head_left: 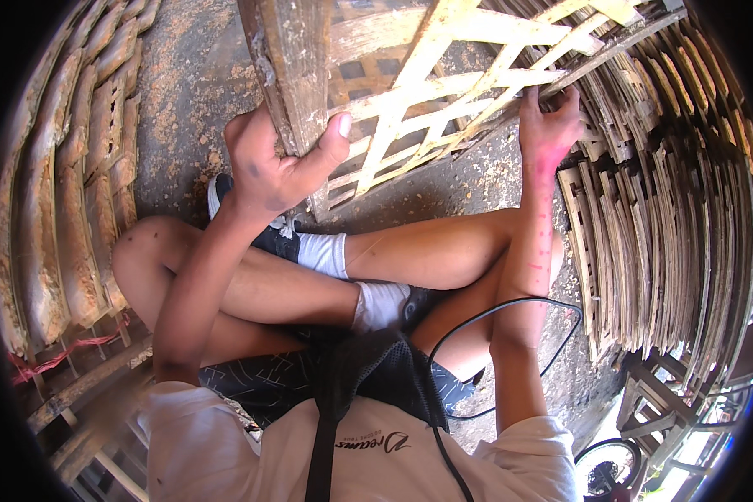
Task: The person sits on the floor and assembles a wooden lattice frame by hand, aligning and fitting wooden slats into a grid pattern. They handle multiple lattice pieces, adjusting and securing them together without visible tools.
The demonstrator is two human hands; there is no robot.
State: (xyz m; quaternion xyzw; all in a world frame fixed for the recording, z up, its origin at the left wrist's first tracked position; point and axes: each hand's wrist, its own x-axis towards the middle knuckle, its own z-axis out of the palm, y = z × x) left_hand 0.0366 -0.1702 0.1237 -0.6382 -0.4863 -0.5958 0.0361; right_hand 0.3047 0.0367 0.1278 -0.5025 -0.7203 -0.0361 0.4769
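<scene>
A wooden-framed tray of woven bamboo slats [403,102] is held up and tilted in front of my crossed legs. My left hand [278,163] is closed round the weathered wooden side rail [303,71], its thumb lying across the edge. On the far right side, my right hand [549,125] grips the thin dark rail from beneath; its fingertips are partly hidden by that rail. Through gaps in the lattice the floor shows. Part of the tray runs out of view at the top.
Tall stacks of similar slatted trays stand on the left [58,201] and on the right [644,251]. Brown crumbs lie scattered over the grey floor [180,92]. A black cable [506,303] loops by my right forearm. At the lower right is a wheel [608,468].
</scene>
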